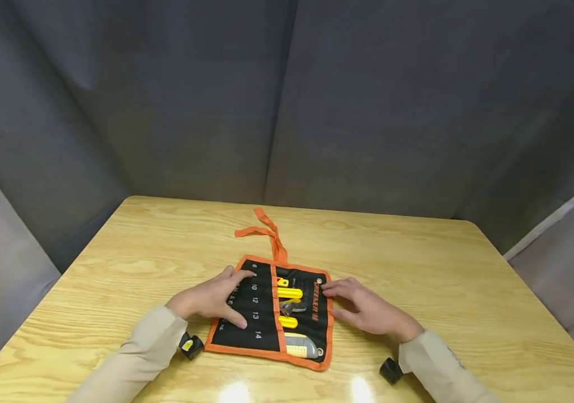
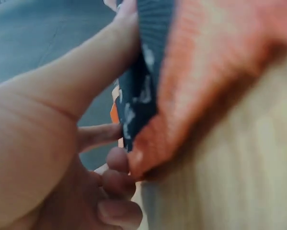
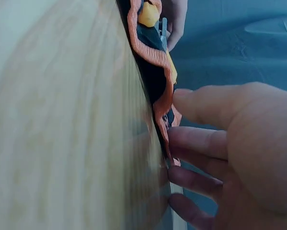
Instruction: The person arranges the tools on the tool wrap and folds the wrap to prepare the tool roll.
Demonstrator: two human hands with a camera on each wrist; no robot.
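A black tool roll with orange trim (image 1: 254,354) lies unrolled on the table, its left part printed with numbers. My left hand (image 1: 212,296) rests over its left side, thumb and index finger spread on the black fabric; the other fingers (image 2: 118,184) bend at the orange edge. My right hand (image 1: 370,308) touches the right edge with fingers (image 3: 198,141) and thumb fairly straight. In the pockets sit a grey-and-yellow utility knife (image 1: 301,345), yellow-handled tools (image 1: 289,293) and a metal tool head (image 1: 287,308). Their lower parts are hidden in the pockets.
Two orange tie straps (image 1: 273,238) trail from the roll's far edge. The wooden table (image 1: 443,280) reaches back to a dark grey curtain (image 1: 367,112). Black wrist devices (image 1: 391,370) sit beside both cuffs.
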